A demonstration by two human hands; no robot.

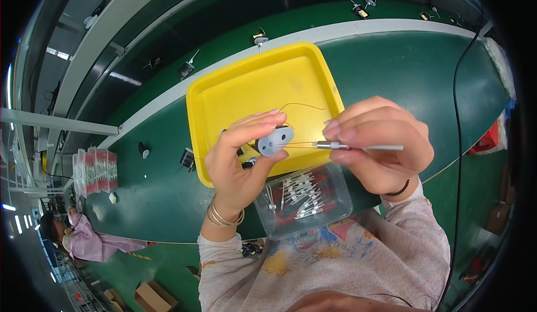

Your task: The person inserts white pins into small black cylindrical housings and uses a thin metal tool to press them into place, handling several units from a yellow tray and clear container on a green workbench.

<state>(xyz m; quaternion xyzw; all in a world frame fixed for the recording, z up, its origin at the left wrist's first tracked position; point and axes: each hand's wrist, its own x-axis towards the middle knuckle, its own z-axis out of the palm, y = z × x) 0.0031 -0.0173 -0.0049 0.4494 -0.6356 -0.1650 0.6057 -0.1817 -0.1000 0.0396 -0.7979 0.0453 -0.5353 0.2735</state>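
The green surface [408, 66] carried a yellow tray [240, 88], with a clear box [342, 194] of thin rods [305, 197] at its near side. Above the tray, the fingers of the left hand [230, 158] grasped a grey, round-faced part [275, 140] by its edges. On the right, the right hand [389, 136] had its fingers pinched around a slim white-and-silver rod [331, 145]. Thin wires [303, 143] ran between part and rod, though their ends were probably too small to judge.
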